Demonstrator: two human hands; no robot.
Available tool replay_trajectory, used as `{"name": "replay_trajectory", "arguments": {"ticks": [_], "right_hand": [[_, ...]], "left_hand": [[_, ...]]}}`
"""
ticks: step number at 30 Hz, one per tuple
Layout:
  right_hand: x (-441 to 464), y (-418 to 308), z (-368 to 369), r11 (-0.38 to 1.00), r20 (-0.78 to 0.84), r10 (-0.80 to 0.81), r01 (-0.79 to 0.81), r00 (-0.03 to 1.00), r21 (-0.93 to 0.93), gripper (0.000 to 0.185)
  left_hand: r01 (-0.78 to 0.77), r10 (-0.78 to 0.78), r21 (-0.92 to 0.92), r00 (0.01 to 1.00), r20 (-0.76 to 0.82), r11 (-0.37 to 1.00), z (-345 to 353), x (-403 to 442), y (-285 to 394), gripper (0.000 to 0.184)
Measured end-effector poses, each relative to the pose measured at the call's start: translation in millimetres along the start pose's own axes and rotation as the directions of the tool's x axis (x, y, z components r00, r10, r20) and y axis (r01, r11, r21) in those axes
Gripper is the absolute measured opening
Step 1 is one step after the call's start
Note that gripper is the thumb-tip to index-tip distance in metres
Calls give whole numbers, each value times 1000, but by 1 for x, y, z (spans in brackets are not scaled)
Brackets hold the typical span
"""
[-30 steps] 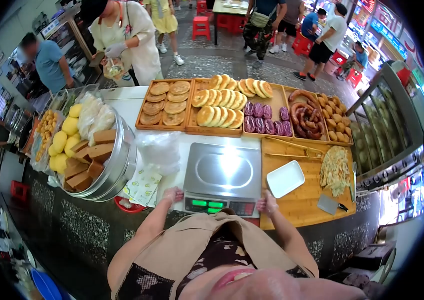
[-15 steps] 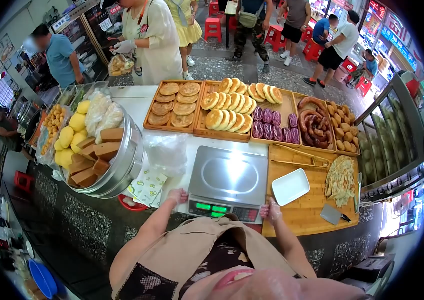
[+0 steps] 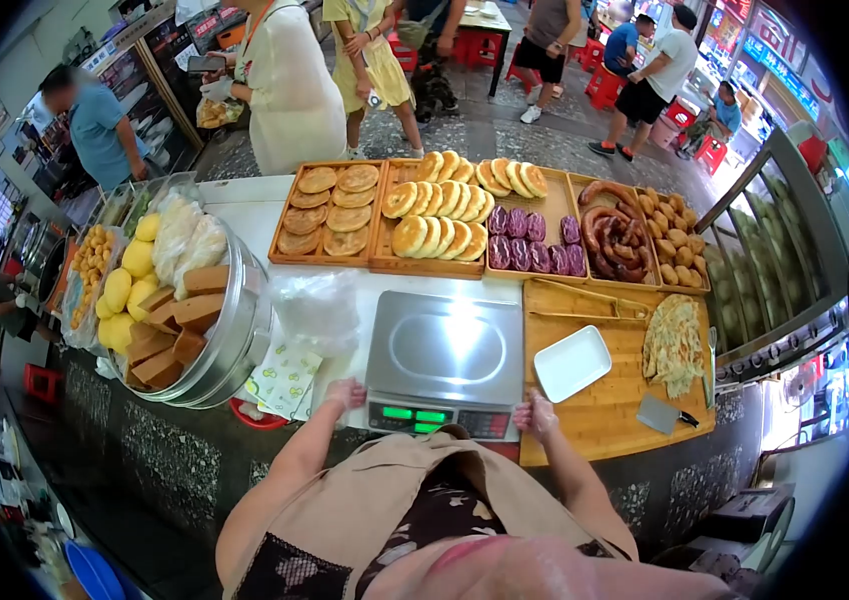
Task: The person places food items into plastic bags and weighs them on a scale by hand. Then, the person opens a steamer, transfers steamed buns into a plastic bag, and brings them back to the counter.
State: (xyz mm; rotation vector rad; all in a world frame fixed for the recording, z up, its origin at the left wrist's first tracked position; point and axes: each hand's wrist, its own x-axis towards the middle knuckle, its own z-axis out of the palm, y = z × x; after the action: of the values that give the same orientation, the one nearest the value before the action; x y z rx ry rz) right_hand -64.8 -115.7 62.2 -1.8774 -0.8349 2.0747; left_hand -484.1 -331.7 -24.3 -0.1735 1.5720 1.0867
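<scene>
My left hand (image 3: 347, 393), in a clear plastic glove, rests at the counter's front edge just left of the digital scale (image 3: 445, 345). Its fingers look curled in, with no object showing in them. On the other side, by the scale's right front corner, my gloved right hand (image 3: 537, 414) is loosely closed near the cutting board's edge. Whether it touches the scale is unclear. The scale's steel plate is bare and its green display is lit. A white dish (image 3: 573, 363) lies on the wooden cutting board (image 3: 605, 420). Clear plastic bags (image 3: 317, 312) and printed paper bags (image 3: 285, 380) are at left.
Wooden trays hold flat cakes (image 3: 327, 210), round buns (image 3: 440, 200), purple rolls (image 3: 535, 243) and sausages (image 3: 615, 230). A steamer (image 3: 240, 320) stands left. The board carries tongs (image 3: 590, 300), a pancake (image 3: 673, 345) and a cleaver (image 3: 660, 415). People stand beyond the counter.
The view has shifted slightly, so the counter sits a little further left. Both hands keep their places beside the scale. The person in white across the counter now holds up a phone.
</scene>
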Motion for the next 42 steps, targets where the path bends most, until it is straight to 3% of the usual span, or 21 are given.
{"name": "replay_trajectory", "arguments": {"ticks": [2,4,7,17,23,25,36,42], "right_hand": [[3,1,-2,1000,6,4,-4,1000,-1,54],[6,1,-3,1000,10,8,-8,1000,-1,55],[2,1,-2,1000,19,-16,17,1000,-14,55],[-15,-10,1,999,19,-3,4,1000,-53,51],[-18,-12,2,998,11,0,1,1000,-55,50],[-20,-13,2,999,9,7,-7,1000,-32,51],[-20,-12,1,1000,19,5,-5,1000,-22,52],[10,4,-6,999,16,-42,42,999,11,60]], "left_hand": [[22,-19,-43,998,59,999,-1,3,-1,33],[-27,27,-14,999,-44,1000,6,-9,3,32],[6,-6,11,998,-57,1000,7,-12,5,32],[14,-14,14,1000,16,1000,1,-3,2,31],[-18,23,51,994,-103,999,17,-32,14,33],[0,0,10,1000,16,1000,13,-27,16,35],[27,-22,-46,994,105,999,12,-25,15,33],[25,-25,-33,1000,-6,999,16,-27,17,32]]}}
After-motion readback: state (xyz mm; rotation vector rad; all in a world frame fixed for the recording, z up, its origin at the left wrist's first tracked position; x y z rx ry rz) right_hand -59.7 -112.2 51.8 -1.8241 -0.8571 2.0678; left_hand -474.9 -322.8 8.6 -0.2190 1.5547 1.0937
